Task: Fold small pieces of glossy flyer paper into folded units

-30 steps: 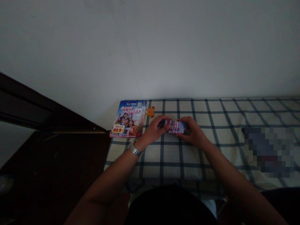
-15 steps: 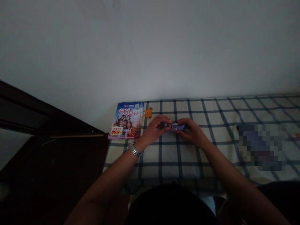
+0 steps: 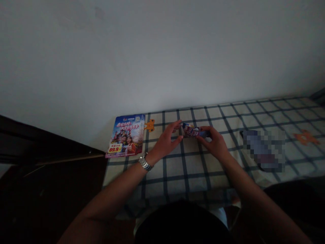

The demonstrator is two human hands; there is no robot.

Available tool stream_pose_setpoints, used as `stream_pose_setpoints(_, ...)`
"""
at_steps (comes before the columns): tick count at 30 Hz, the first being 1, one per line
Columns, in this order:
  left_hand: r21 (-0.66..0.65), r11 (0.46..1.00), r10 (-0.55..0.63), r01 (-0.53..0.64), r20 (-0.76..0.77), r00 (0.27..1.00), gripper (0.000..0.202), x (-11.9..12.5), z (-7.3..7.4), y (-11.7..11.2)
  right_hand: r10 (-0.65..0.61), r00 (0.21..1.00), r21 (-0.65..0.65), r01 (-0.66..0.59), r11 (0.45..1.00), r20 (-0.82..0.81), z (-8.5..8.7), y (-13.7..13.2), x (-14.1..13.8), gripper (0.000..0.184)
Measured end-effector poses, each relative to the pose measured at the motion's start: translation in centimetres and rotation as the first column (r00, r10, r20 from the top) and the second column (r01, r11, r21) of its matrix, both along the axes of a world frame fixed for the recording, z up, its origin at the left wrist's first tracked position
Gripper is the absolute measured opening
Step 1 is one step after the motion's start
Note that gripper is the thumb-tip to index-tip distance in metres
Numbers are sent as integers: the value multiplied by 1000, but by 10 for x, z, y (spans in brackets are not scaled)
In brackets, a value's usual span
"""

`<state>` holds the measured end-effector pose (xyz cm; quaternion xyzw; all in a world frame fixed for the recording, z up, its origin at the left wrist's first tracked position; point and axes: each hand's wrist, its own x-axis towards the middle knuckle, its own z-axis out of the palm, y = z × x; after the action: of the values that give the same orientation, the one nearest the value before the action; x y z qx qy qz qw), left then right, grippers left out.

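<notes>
A small folded leaflet [image 3: 191,130], printed in blue, red and white, is lifted a little above the checked cloth [image 3: 193,169]. My right hand [image 3: 214,142] is shut on its right end. My left hand [image 3: 166,140], with a metal watch on the wrist, has its fingers stretched toward the leaflet's left end, fingertips touching or nearly touching it. To the left lies a flat stack of the same colourful leaflets [image 3: 126,135] with a yellow price tag reading 89.9.
A white wall rises just behind the cloth-covered surface. A small orange figure [image 3: 149,125] is printed beside the stack, another orange one [image 3: 306,137] at the far right. A blurred dark patch [image 3: 264,149] lies on the right. Dark wooden furniture [image 3: 45,149] stands at the left.
The leaflet has been folded narrower and raised off the cloth. My left fingers have loosened from it. The view has swung right, so everything sits further left in the picture.
</notes>
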<state>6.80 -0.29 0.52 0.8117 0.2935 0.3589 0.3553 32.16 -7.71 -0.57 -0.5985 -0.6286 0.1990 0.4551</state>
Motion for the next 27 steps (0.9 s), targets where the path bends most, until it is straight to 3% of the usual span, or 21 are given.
stream_pose_setpoints(2,45,999,-7,10,-50,999,60,5,-1,-2,-101,995,-14,101,995,17,1,-3,10,40)
stream_pose_setpoints(5,116,993,-14,30,-135,991,42,10,-5,-4,-225,974,-20,226,974,33,1,-5,26,42)
stream_pose_setpoints(12,164,984,-27,66,-227,974,34,12,-17,-4,-413,908,7,414,910,77,4,3,56,36)
stream_pose_setpoints(19,184,980,-24,74,-259,966,32,12,-20,-4,-510,849,61,507,860,142,1,21,80,32)
stream_pose_setpoints(27,172,983,-22,71,-273,962,31,11,-20,-5,-529,816,124,515,848,231,-9,40,98,27)
